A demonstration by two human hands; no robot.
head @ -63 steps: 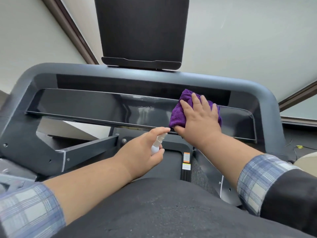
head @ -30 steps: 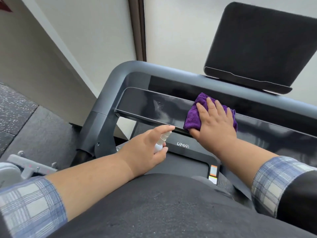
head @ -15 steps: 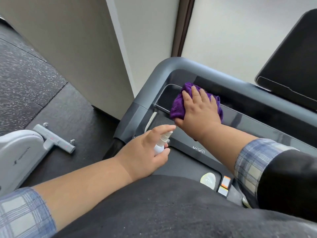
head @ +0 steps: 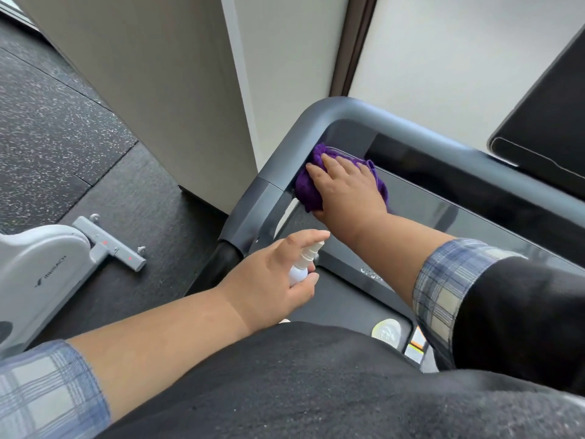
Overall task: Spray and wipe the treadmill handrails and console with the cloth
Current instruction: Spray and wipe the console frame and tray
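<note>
While the left hand [head: 269,280] clasps the spray bottle [head: 302,264], the right hand [head: 346,188] flattens the cloth [head: 307,188].

Soft, even light, faint shadows, mild sheen on the dark console [head: 443,210], wide-angle bending at edges.

- purple cloth [head: 308,188]: bunched, pressed flat against the left end of the glossy dark console panel [head: 443,207], touching the grey handrail [head: 281,172] at its rounded corner
- small white spray bottle [head: 302,264]: tilted, nozzle pointing up-right toward the console, near its lower edge
</note>
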